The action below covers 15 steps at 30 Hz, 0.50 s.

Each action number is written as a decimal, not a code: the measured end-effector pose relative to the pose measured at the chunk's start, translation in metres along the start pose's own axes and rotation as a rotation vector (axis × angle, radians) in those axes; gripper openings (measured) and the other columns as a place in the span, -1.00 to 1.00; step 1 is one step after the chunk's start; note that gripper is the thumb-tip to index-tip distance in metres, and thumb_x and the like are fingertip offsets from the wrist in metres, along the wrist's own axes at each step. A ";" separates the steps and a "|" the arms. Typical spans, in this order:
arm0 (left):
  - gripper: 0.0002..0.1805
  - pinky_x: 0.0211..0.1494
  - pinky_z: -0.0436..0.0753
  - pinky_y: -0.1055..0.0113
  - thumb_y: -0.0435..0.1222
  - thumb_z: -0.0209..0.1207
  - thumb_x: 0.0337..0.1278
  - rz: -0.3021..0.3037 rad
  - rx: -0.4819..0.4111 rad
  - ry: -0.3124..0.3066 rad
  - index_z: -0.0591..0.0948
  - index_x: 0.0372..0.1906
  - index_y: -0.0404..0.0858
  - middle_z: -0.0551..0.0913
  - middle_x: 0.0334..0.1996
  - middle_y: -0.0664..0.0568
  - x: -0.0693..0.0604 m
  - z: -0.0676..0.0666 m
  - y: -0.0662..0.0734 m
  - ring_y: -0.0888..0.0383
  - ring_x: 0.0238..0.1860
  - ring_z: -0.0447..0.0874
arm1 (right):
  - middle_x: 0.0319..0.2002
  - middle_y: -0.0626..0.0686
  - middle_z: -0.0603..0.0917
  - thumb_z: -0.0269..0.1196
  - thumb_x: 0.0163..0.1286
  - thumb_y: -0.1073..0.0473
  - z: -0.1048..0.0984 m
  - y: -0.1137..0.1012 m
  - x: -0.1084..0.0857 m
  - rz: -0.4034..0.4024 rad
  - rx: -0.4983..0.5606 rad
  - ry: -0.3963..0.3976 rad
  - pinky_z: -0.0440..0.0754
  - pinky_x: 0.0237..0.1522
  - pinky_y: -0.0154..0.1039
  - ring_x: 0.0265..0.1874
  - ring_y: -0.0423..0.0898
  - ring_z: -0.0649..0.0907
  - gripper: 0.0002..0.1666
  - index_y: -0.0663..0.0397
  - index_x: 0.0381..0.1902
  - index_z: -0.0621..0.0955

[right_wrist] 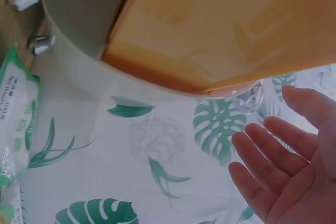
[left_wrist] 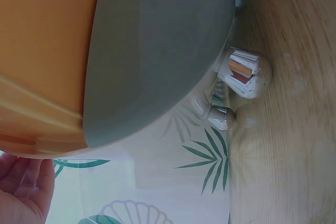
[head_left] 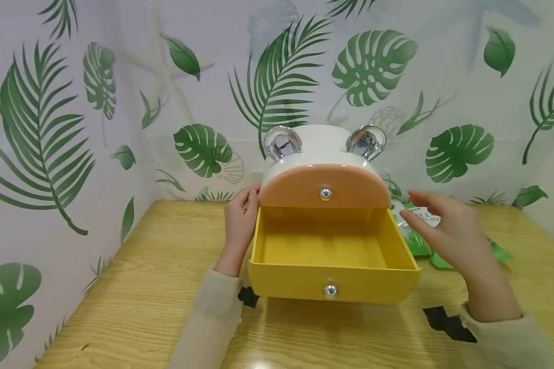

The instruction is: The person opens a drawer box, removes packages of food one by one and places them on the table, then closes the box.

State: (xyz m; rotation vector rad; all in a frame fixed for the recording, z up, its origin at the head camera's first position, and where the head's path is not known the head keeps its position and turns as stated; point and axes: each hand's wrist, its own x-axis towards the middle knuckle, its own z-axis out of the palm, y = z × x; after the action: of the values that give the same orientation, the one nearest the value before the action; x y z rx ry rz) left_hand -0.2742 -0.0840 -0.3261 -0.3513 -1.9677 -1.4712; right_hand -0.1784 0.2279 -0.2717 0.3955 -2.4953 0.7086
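A white storage box (head_left: pixel 325 137) with two silver ring-shaped ears stands before me. Its rounded orange upper drawer (head_left: pixel 291 187) is closed, with a clear faceted knob (head_left: pixel 325 193). Below, the yellow lower drawer (head_left: pixel 286 282) is pulled out and nothing lies inside it. My left hand (head_left: pixel 240 220) touches the box's left side; in the left wrist view its fingertips (left_wrist: pixel 31 174) meet the box's edge. My right hand (head_left: pixel 457 233) hovers off the right side, apart from the box, its fingers spread and empty, as the right wrist view also shows.
Green and white packets (head_left: pixel 417 241) lie on the wooden table (head_left: pixel 175 256) behind the right hand. Black tape pieces (head_left: pixel 448 324) mark the table at right and beside the left wrist. A leaf-patterned cloth (head_left: pixel 203 92) hangs behind. Silver feet (left_wrist: pixel 245 72) show under the box.
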 end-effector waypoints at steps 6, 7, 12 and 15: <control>-0.73 -0.01 0.48 0.22 -0.37 -0.06 0.20 0.006 0.004 0.000 0.60 -0.15 -0.41 0.61 -0.18 -0.16 0.001 -0.001 0.001 0.03 -0.08 0.54 | -0.21 0.18 0.60 0.23 0.16 0.18 -0.003 -0.018 -0.005 -0.086 -0.008 0.095 0.46 -0.26 -0.17 -0.22 0.07 0.52 -0.59 0.27 -0.05 0.53; -0.73 -0.01 0.48 0.22 -0.37 -0.06 0.20 0.004 0.004 0.000 0.60 -0.15 -0.41 0.61 -0.18 -0.16 0.001 -0.001 0.001 0.03 -0.08 0.54 | -0.24 0.16 0.61 0.25 0.13 0.21 -0.004 -0.022 -0.007 -0.109 -0.009 0.117 0.45 -0.26 -0.29 -0.25 0.04 0.53 -0.62 0.25 -0.08 0.55; -0.73 -0.01 0.47 0.22 -0.37 -0.06 0.20 0.004 0.012 0.001 0.60 -0.15 -0.41 0.61 -0.18 -0.16 0.000 0.000 0.000 0.03 -0.09 0.54 | -0.32 0.06 0.63 0.35 -0.01 0.27 -0.008 -0.041 -0.017 -0.223 -0.032 0.195 0.34 -0.30 -0.58 -0.38 -0.12 0.52 -0.65 0.20 -0.19 0.61; -0.73 -0.01 0.47 0.22 -0.38 -0.05 0.20 0.007 0.014 0.003 0.60 -0.15 -0.42 0.61 -0.18 -0.16 0.000 0.000 0.000 0.03 -0.08 0.54 | -0.37 0.02 0.63 0.30 0.09 0.06 -0.009 -0.051 -0.022 -0.306 -0.030 0.230 0.36 -0.39 -0.55 -0.43 -0.19 0.51 -0.65 0.20 -0.25 0.62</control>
State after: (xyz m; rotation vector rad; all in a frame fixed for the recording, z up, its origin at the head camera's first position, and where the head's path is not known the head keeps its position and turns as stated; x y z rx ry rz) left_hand -0.2748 -0.0842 -0.3262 -0.3493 -1.9713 -1.4526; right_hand -0.1359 0.1940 -0.2562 0.6306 -2.1649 0.5578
